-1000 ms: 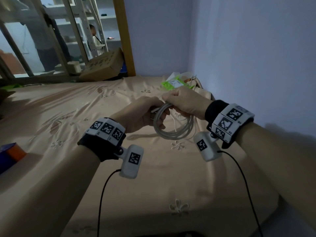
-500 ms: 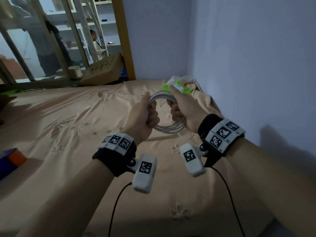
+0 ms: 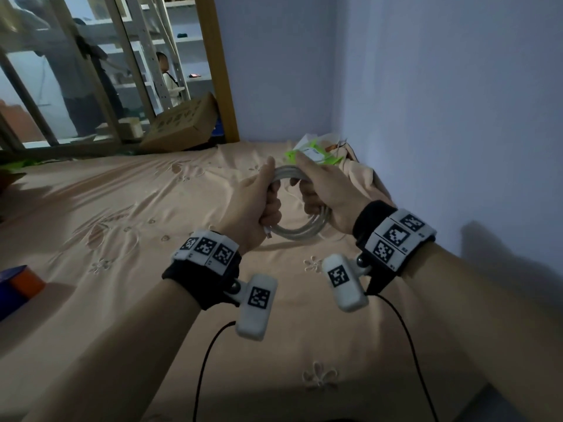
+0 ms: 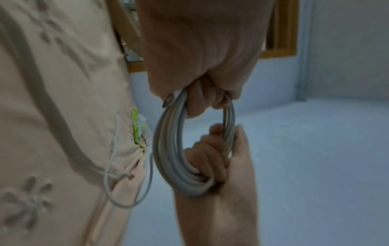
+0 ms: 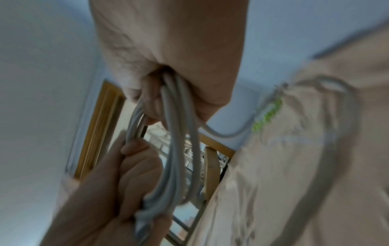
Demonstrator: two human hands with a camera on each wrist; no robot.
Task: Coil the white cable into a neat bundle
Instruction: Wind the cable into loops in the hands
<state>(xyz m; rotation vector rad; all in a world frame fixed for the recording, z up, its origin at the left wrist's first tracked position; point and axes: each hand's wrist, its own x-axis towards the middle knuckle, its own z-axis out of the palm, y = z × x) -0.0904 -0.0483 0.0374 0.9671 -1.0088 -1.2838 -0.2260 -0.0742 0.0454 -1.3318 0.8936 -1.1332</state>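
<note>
The white cable (image 3: 300,233) is wound into a round coil of several loops, held above the peach bedsheet (image 3: 122,208). My left hand (image 3: 259,202) grips the coil's left side, with a connector end poking out below the fist. My right hand (image 3: 327,193) grips the right side, thumb on top. In the left wrist view the left hand (image 4: 202,98) closes round the coil (image 4: 168,149), and a loose tail (image 4: 128,204) hangs toward the sheet. The right wrist view shows the right hand (image 5: 160,93) wrapped round the loops (image 5: 179,158), the left hand (image 5: 128,174) opposite.
A green and white packet (image 3: 310,155) lies on bunched cloth near the corner, just beyond the hands. The blue wall (image 3: 457,117) runs close on the right. A cardboard box (image 3: 182,126) leans by a wooden post (image 3: 219,71). A blue and orange roll (image 3: 18,284) sits far left.
Over the last second both hands turned and slid forward, going from pinching the top of a hanging coil to gripping its opposite sides. The last half second shows almost no movement.
</note>
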